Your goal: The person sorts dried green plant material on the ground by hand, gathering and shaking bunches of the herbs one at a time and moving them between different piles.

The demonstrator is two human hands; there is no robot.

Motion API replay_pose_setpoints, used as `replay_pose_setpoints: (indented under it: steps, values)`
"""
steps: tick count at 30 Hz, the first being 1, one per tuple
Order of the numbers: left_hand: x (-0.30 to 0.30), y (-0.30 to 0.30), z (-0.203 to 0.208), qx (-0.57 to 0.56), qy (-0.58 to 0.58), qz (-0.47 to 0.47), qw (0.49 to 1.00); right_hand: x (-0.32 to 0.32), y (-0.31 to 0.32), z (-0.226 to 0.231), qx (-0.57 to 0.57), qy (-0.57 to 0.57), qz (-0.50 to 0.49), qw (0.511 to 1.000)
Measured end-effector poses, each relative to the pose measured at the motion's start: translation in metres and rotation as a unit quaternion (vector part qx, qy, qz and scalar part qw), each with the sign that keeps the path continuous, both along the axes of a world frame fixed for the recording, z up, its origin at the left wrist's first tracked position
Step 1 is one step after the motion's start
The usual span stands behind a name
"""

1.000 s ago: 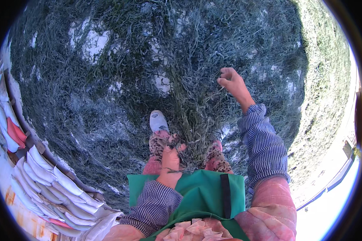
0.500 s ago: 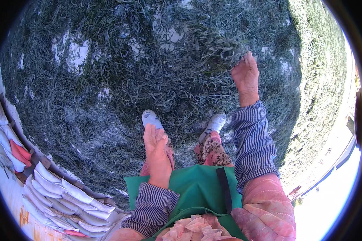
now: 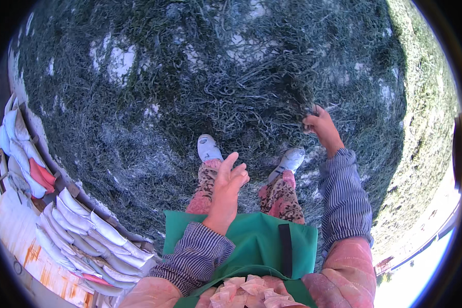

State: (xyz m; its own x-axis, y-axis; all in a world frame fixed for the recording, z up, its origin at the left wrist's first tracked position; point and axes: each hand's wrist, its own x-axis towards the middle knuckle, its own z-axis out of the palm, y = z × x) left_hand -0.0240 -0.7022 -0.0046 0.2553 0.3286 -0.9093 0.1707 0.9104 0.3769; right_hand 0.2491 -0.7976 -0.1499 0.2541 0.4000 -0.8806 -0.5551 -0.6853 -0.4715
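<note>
Dark green, stringy plant strands point(image 3: 215, 97), matted like shredded seaweed, spread thickly over the ground. My right hand point(image 3: 321, 126) reaches down to them on the right, its fingers curled round a few strands. Just beyond its fingertips the layer looks loosened and darker. My left hand point(image 3: 228, 187) hangs above my left shin, holding nothing, with the fingers apart. Both forearms are in blue-and-white striped sleeves.
My pale shoes point(image 3: 209, 148) stand among the strands, below a green apron point(image 3: 251, 238). Stacked white sacks point(image 3: 90, 233) and a red one point(image 3: 41, 175) line the lower left. Pale gaps point(image 3: 122, 61) show through the layer. Sunlit strands point(image 3: 431, 97) lie at the right.
My right hand has come down and nearer, from palm-up with spread fingers to curled on strands. Loose strands blurred in motion beside it have settled. My left hand has moved right and turned.
</note>
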Motion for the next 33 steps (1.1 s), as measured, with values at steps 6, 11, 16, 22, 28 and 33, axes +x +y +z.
replay_pose_setpoints:
  steps: [6,11,16,22,28,33]
  values:
    - [0.017,0.0,0.01,-0.175,-0.024,0.004,0.984,-0.089,0.009,0.211,0.166,0.314,-0.085,0.931]
    - [0.025,0.01,0.012,-0.192,-0.192,0.07,0.96,-0.16,-0.026,0.217,0.117,0.572,-0.04,0.811]
    - [0.017,0.018,0.026,-0.168,-0.205,0.126,0.956,-0.111,-0.098,0.114,-0.049,0.317,-0.257,0.912]
    - [-0.002,0.014,0.044,-0.257,-0.326,-0.215,0.884,-0.044,0.018,0.073,-0.098,0.077,-0.201,0.972]
    - [-0.002,0.014,0.038,-0.144,-0.274,-0.106,0.945,0.088,0.205,0.137,0.405,0.025,-0.149,0.902]
    - [-0.014,0.019,0.008,0.079,-0.014,0.178,0.981,0.143,0.199,0.14,0.227,-0.383,0.076,0.892]
